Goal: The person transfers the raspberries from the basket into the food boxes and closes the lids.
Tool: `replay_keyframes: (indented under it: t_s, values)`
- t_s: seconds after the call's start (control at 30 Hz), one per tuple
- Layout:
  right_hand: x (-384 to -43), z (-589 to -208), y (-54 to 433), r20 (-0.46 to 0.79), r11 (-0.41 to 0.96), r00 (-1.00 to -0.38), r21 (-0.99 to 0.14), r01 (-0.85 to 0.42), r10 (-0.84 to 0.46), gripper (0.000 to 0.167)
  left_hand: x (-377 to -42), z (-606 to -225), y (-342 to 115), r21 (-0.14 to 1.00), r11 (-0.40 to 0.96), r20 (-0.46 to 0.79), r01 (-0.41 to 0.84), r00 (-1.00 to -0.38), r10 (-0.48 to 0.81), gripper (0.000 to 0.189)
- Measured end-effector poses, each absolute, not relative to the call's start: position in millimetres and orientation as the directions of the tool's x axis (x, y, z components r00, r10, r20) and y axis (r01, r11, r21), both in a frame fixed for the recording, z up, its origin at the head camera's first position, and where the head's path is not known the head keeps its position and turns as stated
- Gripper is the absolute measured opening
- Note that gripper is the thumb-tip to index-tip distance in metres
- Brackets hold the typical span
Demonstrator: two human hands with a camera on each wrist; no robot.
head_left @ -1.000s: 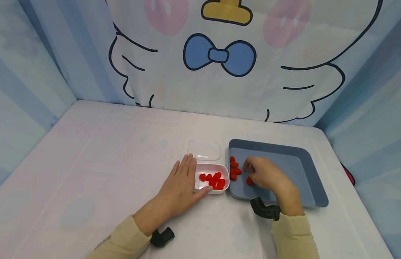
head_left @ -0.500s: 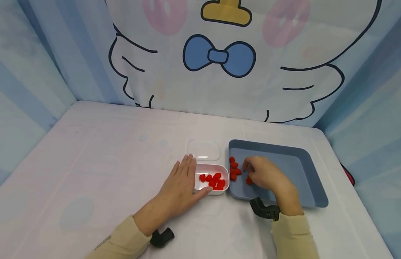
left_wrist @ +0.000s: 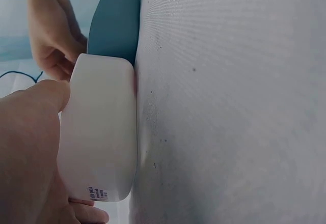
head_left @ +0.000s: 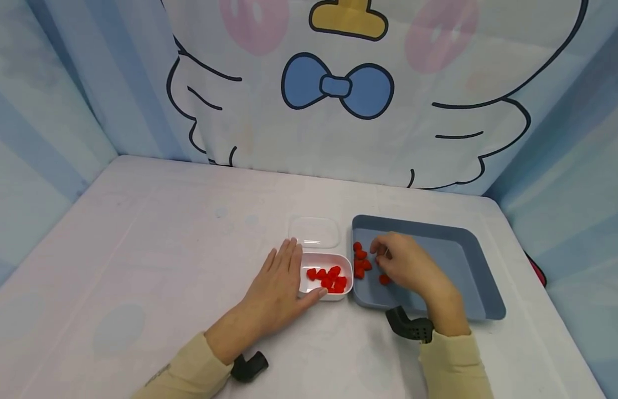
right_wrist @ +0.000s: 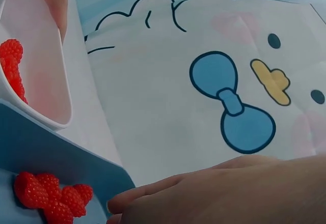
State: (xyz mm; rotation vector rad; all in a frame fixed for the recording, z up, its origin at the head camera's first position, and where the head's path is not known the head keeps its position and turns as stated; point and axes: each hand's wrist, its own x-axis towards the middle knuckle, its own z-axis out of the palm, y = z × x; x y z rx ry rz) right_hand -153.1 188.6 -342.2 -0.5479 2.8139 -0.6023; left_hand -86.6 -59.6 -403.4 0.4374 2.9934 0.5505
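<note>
My left hand lies with straight fingers along the left side of a small white box, its thumb at the near rim. In the left wrist view that thumb touches the rim of the box. Several red raspberries lie inside the box. Over the left part of a blue-grey tray hovers my right hand, fingers loosely bent, no raspberry showing between them. A lone raspberry lies under it. More raspberries cluster along the tray's left wall.
A clear lid lies on the white tablecloth just behind the box. The tray stands right beside the box. A printed curtain closes off the back, and blue curtains hang at the sides.
My right hand has risen slightly away and back from the lone raspberry, which shows more fully now. The left hand and the box have stayed in place.
</note>
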Motion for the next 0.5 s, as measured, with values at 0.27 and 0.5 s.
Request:
replay_keyframes:
  t_s: [0.27, 0.5]
  values:
    - [-147, -338, 182, -0.012, 0.830, -0.907, -0.410, -0.379, -0.420, 0.013, -86, -403, -60, 0.354, 0.898, -0.022, 0.262, -0.957, 0.288, 0.097]
    - [-143, -336, 172, 0.052, 0.810, -0.899, -0.414, -0.415, -0.434, 0.013, -86, -403, -60, 0.358, 0.897, -0.016, 0.261, -0.958, 0.285, 0.097]
